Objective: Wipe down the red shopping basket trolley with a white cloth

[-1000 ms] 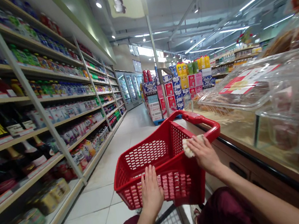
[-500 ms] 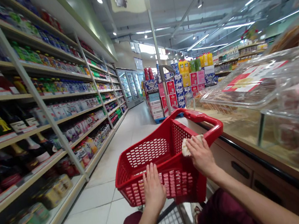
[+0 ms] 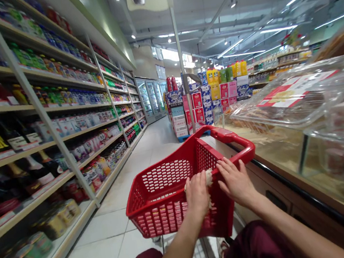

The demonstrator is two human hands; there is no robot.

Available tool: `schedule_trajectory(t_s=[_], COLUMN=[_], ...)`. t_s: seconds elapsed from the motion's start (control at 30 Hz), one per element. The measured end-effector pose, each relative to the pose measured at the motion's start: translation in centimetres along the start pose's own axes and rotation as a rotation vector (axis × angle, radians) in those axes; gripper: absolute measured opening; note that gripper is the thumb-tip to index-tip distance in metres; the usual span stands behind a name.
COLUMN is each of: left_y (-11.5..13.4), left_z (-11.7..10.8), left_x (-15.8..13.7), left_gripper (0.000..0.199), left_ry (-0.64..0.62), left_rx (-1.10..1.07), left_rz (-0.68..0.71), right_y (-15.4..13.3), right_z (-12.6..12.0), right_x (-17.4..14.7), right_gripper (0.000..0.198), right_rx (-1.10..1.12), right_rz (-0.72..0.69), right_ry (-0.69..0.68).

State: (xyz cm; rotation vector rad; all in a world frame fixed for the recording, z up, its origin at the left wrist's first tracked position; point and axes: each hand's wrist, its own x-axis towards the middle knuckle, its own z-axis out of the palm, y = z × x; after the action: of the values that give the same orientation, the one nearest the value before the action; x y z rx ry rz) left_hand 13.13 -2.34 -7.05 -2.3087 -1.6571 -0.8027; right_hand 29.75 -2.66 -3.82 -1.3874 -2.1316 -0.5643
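Observation:
A red plastic shopping cart (image 3: 164, 166) with perforated walls stands in front of me, its handle toward the right. My left hand (image 3: 198, 193) is closed over the top rim of its near side, with a pale cloth (image 3: 209, 178) under and beside the fingers. Part of the cloth hangs down by the palm. My right hand (image 3: 237, 181) rests on the red plastic below the handle (image 3: 239, 141), fingers stretched out and thumb apart, with no cloth in it. My knees in dark red trousers show below the cart.
Tall shelves (image 3: 89, 89) of bottles and cans line the left side. A counter with clear plastic food packs (image 3: 294, 90) stands close on the right. Ahead are stacked drink cartons (image 3: 194, 108) around a pole (image 3: 176, 38), and glass-door coolers (image 3: 151, 97) farther back.
The cloth has passed from my right hand to my left. My left hand has moved right along the rim, while my right hand now lies without it near the handle. The cart has shifted slightly left.

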Motion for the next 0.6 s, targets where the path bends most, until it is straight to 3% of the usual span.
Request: schedule_trajectory(t_s=[0.1,0.23,0.33,0.47,0.6], left_y=[-4.3,-9.3,-9.2,-9.4,-12.8], left_z=[-0.1,-1.6,-1.6,-1.6,-2.8], left_x=[-2.7,-6.2,-6.1,-5.5,-7.5], left_gripper=[0.053,0.048,0.047,0.048,0.047], left_ry=[-0.011,-0.004,-0.017,-0.050,-0.013], left_rx=[0.124,0.269,0.239,0.178,0.272], left_rz=[0.006,-0.193,-0.148,-0.037,-0.257], right_y=[-0.1,-1.7,-2.6,-2.5,-2.8], right_z=[0.2,0.2,0.4,0.8,1.1], right_x=[-0.1,-0.2,-0.2,-0.3,-0.5], right_gripper=[0.044,0.043,0.041,0.041,0.041], right_rx=[0.023,0.047,0.040,0.030,0.019], right_rz=[-0.003,0.042,0.061,-0.017,-0.025], right_ry=[0.026,0.061,0.075,0.074,0.098])
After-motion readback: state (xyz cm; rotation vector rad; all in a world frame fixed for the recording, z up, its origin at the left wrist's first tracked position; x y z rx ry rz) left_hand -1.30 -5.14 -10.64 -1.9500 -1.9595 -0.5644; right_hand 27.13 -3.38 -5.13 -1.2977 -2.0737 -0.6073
